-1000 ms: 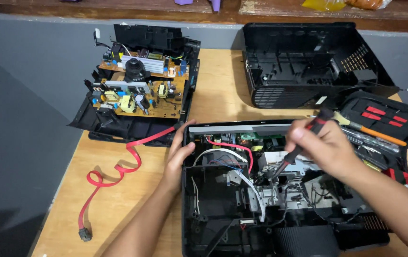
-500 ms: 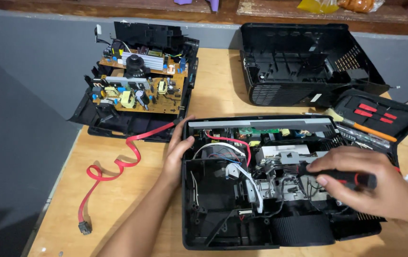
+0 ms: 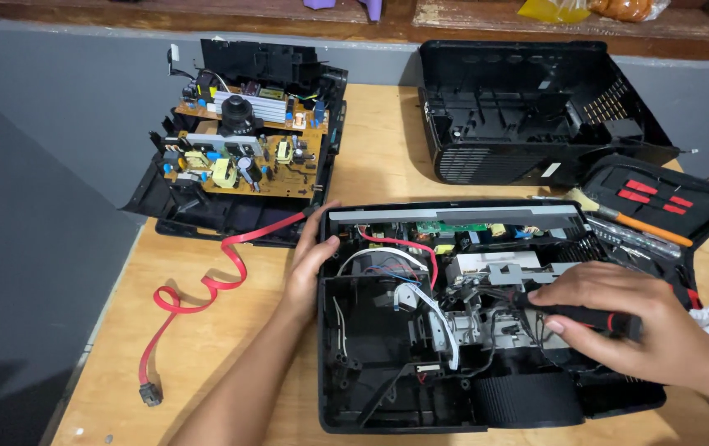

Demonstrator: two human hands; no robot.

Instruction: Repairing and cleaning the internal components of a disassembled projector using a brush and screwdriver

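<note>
Here the left hand lies flat, fingers spread, against the left wall of the opened black projector chassis, which sits near on the desk. The right hand has its fingers closed around a black-and-red screwdriver, tip down among the inner parts. A red cable trails left toward a circuit board.
</note>
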